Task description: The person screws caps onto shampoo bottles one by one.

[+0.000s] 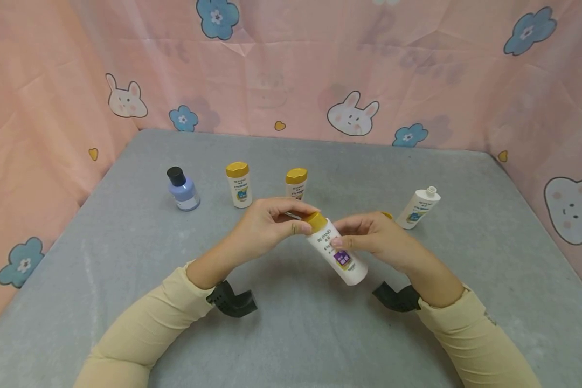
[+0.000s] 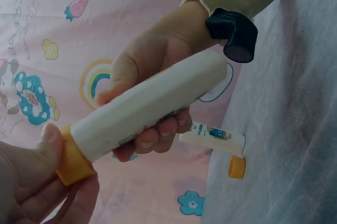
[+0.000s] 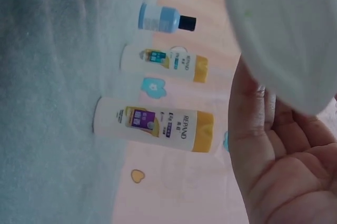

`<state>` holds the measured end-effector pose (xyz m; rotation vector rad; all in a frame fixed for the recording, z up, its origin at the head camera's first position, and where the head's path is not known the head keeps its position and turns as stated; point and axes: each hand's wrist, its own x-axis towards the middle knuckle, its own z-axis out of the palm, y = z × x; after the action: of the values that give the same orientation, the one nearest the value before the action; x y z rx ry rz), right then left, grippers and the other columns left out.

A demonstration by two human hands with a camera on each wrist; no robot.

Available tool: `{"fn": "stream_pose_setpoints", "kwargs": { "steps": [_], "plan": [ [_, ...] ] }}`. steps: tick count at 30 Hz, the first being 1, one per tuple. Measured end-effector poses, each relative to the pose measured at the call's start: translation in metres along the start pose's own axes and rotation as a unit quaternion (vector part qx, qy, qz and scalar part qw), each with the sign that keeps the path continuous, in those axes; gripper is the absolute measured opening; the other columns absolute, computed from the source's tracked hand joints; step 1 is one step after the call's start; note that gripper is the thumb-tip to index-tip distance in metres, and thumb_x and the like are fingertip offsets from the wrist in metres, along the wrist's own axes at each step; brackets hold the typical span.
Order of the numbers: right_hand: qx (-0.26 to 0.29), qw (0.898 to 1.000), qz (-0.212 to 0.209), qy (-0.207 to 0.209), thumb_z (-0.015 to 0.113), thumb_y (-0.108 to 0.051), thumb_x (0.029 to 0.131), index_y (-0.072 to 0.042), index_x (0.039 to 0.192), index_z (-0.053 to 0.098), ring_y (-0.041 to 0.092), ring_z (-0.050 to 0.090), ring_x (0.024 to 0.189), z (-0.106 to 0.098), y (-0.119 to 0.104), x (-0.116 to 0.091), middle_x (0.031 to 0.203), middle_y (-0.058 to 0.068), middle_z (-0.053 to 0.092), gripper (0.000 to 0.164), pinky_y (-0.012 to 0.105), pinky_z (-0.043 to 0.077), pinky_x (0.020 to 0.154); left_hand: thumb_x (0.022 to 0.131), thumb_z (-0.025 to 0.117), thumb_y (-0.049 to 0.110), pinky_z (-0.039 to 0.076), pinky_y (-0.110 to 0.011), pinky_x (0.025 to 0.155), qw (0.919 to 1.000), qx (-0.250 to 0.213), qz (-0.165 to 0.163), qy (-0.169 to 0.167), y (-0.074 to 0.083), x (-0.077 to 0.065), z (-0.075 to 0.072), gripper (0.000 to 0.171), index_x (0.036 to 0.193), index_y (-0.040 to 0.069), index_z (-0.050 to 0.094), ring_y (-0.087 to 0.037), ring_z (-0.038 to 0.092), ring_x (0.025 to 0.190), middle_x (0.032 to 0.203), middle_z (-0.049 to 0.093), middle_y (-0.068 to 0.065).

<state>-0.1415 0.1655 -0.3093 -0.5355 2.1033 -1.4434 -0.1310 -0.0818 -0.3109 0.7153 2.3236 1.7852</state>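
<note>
A white shampoo bottle [image 1: 338, 252] with a purple label is held tilted in the middle of the head view, its yellow cap [image 1: 315, 221] at the upper left end. My left hand [image 1: 267, 226] pinches this cap between thumb and fingers. Lower down, my right hand [image 1: 375, 237] grips the bottle's body, thumb on the front. In the left wrist view the cap [image 2: 76, 163] meets the bottle's shoulder, with no visible gap. The right wrist view shows the bottle's white base [image 3: 287, 29] close up, above the palm.
Behind the hands stand two white bottles with yellow caps [image 1: 241, 189] [image 1: 296, 186]. A blue bottle [image 1: 184, 195] with a black cap stands left of them. On the right is an uncapped white bottle [image 1: 418, 208]; a loose yellow cap [image 2: 237, 167] lies beside it. Pink cloth surrounds the grey table [image 1: 291, 345].
</note>
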Motion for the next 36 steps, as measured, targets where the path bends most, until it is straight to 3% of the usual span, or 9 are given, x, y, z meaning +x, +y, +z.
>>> {"fn": "stream_pose_setpoints", "kwargs": {
  "steps": [5,10,17,19,21,25,29,32,36],
  "plan": [
    [0.026,1.000,-0.003,-0.017,0.067,-0.017,0.095,0.013,0.125,0.060,0.010,0.067,0.089,-0.002,0.002,0.000,0.095,-0.007,0.073,0.043,0.027,0.057,0.084,0.091,0.069,0.002,0.060,-0.028,0.085,0.9992,-0.003,0.039,0.000,0.000,-0.002,0.002,0.024,0.114,-0.003,0.071,-0.018,0.069,0.097,0.113,0.071,-0.016],
    [0.047,0.998,-0.016,-0.046,0.065,-0.019,0.097,0.016,0.124,0.058,0.009,0.068,0.086,-0.006,0.007,0.001,0.092,-0.008,0.074,0.045,0.026,0.057,0.082,0.090,0.069,0.000,0.060,-0.029,0.086,0.9979,-0.003,0.064,-0.008,0.001,-0.002,0.003,0.023,0.113,-0.004,0.070,-0.021,0.068,0.100,0.112,0.070,-0.017],
    [0.126,0.983,-0.040,-0.127,0.062,-0.023,0.099,-0.022,0.109,0.075,0.006,0.068,0.086,-0.010,0.015,0.005,0.094,-0.009,0.075,0.016,0.025,0.056,0.080,0.089,0.068,-0.004,0.060,-0.029,0.088,0.9952,-0.013,0.094,-0.024,0.001,-0.003,0.003,0.023,0.112,-0.007,0.069,-0.025,0.068,0.102,0.113,0.069,-0.020],
    [0.142,0.978,-0.042,-0.145,0.062,-0.024,0.099,-0.025,0.109,0.075,0.005,0.068,0.086,-0.010,0.016,0.006,0.095,-0.009,0.075,0.016,0.025,0.056,0.080,0.088,0.068,-0.005,0.060,-0.030,0.089,0.9938,-0.019,0.105,-0.031,0.001,-0.002,0.003,0.024,0.112,-0.009,0.068,-0.028,0.068,0.104,0.114,0.069,-0.022],
    [0.139,0.980,-0.041,-0.134,0.063,-0.025,0.098,-0.023,0.108,0.075,0.005,0.068,0.086,-0.010,0.015,0.005,0.094,-0.009,0.075,0.016,0.025,0.056,0.079,0.088,0.068,-0.007,0.059,-0.031,0.091,0.9933,-0.026,0.107,-0.036,0.001,-0.002,0.002,0.026,0.113,-0.010,0.067,-0.029,0.067,0.105,0.115,0.068,-0.024],
    [0.072,0.997,-0.023,-0.029,0.069,-0.021,0.094,-0.007,0.113,0.074,0.010,0.068,0.087,-0.005,0.009,0.003,0.095,-0.006,0.074,0.025,0.027,0.057,0.080,0.089,0.070,-0.001,0.058,-0.030,0.093,0.9975,-0.033,0.061,-0.016,0.000,-0.001,0.001,0.031,0.120,-0.004,0.068,-0.025,0.067,0.109,0.122,0.068,-0.018],
    [-0.011,0.997,0.011,0.074,0.073,-0.023,0.091,0.001,0.121,0.069,0.016,0.067,0.091,0.004,0.002,0.003,0.105,0.006,0.074,0.039,0.031,0.057,0.080,0.089,0.075,0.012,0.058,-0.029,0.093,0.9983,-0.034,-0.037,0.029,0.001,0.001,0.000,0.041,0.129,0.010,0.066,-0.018,0.068,0.111,0.127,0.069,-0.005],
    [-0.044,0.993,0.015,0.111,0.075,-0.024,0.090,-0.003,0.120,0.070,0.019,0.068,0.091,0.009,0.001,0.005,0.110,0.013,0.073,0.037,0.032,0.058,0.078,0.087,0.078,0.020,0.058,-0.029,0.092,0.9939,-0.026,-0.096,0.049,0.000,0.002,0.001,0.045,0.130,0.016,0.066,-0.014,0.068,0.109,0.125,0.070,0.000],
    [-0.059,0.989,-0.003,0.137,0.077,-0.022,0.088,-0.004,0.115,0.073,0.018,0.069,0.090,0.013,0.002,0.007,0.107,0.013,0.074,0.033,0.031,0.059,0.077,0.085,0.080,0.024,0.058,-0.029,0.092,0.9907,-0.023,-0.123,0.053,-0.001,0.003,0.004,0.044,0.127,0.017,0.068,-0.013,0.067,0.107,0.120,0.071,0.001]
  ]
}}
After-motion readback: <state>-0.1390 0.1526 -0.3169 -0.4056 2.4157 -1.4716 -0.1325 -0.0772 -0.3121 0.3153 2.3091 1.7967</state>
